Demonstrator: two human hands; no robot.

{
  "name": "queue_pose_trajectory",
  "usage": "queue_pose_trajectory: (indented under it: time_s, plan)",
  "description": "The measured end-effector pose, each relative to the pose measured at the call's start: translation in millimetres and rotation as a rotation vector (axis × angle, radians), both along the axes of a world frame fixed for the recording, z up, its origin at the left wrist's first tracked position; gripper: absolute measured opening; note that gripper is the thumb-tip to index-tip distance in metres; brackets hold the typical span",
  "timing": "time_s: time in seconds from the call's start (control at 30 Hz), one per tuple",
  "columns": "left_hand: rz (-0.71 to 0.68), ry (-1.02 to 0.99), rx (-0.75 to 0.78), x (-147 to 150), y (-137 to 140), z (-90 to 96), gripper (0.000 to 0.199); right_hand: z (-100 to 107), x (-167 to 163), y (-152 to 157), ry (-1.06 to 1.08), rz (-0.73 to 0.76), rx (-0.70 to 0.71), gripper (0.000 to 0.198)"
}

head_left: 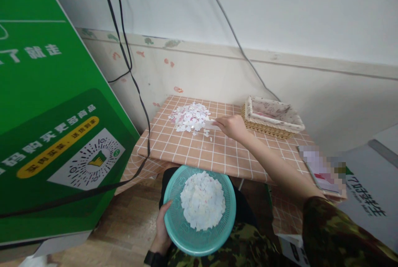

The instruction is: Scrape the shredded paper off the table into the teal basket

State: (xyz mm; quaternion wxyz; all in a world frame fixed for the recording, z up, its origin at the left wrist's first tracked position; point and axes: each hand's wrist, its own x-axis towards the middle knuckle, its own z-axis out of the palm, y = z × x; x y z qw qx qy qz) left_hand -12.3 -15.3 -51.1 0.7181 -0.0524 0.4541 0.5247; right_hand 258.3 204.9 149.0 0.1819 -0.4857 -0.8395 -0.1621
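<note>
My left hand (162, 227) grips the left rim of a round turquoise plastic colander (174, 234), fingers under it and thumb over the edge. The colander rests on my lap and holds a heap of white paper-like flakes (202, 200). Over the table, my right hand (231, 127) is closed on a flat white strip-like piece (212, 125), whose exact kind I cannot make out. The piece's far end touches the right side of a pile of white and pinkish flakes (190, 117) on the checked tablecloth (186, 151). A few loose flakes lie beside the pile.
A lined wicker basket (273, 120) stands at the table's back right. A phone-like flat device (319, 169), partly blurred, lies on the right edge. A green printed panel (62, 105) fills the left, with a black cable (141, 97) hanging before it. A pale wall (205, 76) backs the table.
</note>
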Motion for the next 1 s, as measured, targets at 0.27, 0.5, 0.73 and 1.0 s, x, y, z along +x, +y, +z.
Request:
queue_pose_trajectory:
  time_s: [0.27, 0.5, 0.73, 1.0]
  plan:
    - [-0.021, 0.002, -0.008, -1, 0, -0.3, 0.021, 9, 18, -11, -0.004, 0.080, -0.064, 0.040]
    - [-0.026, 0.000, -0.009, -1, 1, 1.5, 0.022, 6, 18, -7, 0.090, 0.073, -0.072, 0.037]
    - [-0.024, 0.000, -0.018, -1, 0, 2.0, 0.021, 13, 18, -16, 0.009, 0.148, -0.169, 0.035]
    - [-0.021, 0.021, -0.012, -1, 1, 0.5, 0.021, 29, 42, -24, -0.007, 0.106, -0.151, 0.040]
